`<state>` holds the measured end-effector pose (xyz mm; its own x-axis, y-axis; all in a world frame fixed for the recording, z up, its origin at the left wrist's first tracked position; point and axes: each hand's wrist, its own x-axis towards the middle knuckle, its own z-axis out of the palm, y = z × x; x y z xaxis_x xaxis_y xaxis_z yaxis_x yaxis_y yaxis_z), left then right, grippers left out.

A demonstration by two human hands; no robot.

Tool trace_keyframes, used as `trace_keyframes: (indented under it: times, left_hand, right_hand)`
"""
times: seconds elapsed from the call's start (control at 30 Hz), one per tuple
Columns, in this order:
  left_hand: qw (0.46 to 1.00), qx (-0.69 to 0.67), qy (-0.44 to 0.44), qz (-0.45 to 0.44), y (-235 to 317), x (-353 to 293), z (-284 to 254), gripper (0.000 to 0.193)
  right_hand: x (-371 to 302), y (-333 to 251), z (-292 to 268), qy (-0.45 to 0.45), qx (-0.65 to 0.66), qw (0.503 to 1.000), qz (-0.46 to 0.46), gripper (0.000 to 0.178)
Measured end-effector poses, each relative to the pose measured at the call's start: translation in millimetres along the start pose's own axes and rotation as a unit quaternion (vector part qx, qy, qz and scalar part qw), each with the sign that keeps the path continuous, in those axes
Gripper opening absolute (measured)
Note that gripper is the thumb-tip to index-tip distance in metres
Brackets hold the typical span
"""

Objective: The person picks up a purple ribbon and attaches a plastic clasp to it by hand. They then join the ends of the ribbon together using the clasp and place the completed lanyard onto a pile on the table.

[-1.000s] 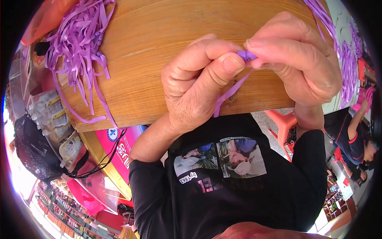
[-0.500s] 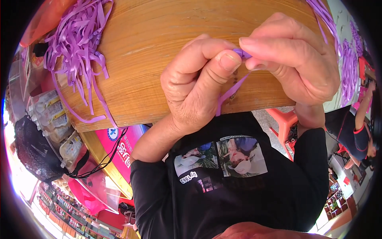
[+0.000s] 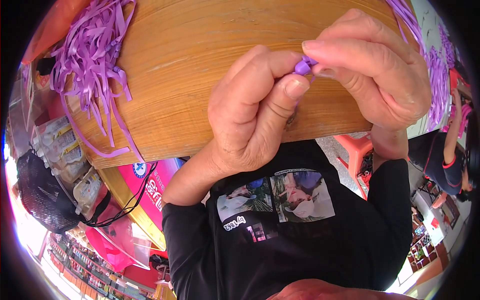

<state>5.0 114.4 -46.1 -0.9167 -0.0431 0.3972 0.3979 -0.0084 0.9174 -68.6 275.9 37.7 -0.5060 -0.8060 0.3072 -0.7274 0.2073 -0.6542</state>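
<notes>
Above the wooden table point(image 3: 190, 65), a small purple plastic fitting point(image 3: 302, 67) sits between my two hands. The thumb and index finger of my left hand point(image 3: 247, 107) are closed on its left side. My right hand point(image 3: 382, 72) pinches at its right end, where the fingertips partly hide what they grip. A thin bit of purple ribbon shows just below the fitting; the rest of that strip is hidden behind my left hand.
A heap of purple ribbon straps point(image 3: 90, 60), some with small plastic fittings, lies at the table's left. More purple straps point(image 3: 438, 85) hang at the far right, near another person's arm point(image 3: 452, 130). A red plastic stool point(image 3: 356, 150) stands below the table edge; a black mesh bag point(image 3: 42, 192) is at left.
The fitting shows more of itself between my fingers and has turned. My left hand has shifted slightly right, and the ribbon strip that hung below is now mostly out of sight.
</notes>
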Motion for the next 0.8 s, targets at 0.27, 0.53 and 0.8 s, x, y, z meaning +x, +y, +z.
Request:
trace_keyframes:
  times: [0.27, 0.53, 0.8]
  left_hand:
    - [0.995, -0.073, -0.006, -0.072, 0.3, -2.5, -0.1, 0.013]
    - [0.993, -0.114, 0.016, -0.031, -4.8, 0.9, 1.5, 0.011]
    - [0.994, -0.083, -0.001, -0.068, -1.3, 2.2, -2.5, 0.012]
  right_hand:
    - [1.6, 5.3, -2.7, -0.025, 0.026, 0.997, 0.064, 0.022]
    - [-3.1, 22.3, 15.1, 0.029, 0.019, 0.999, -0.026, 0.020]
    - [-4.6, 27.6, 19.1, 0.051, 0.001, 0.995, -0.085, 0.018]
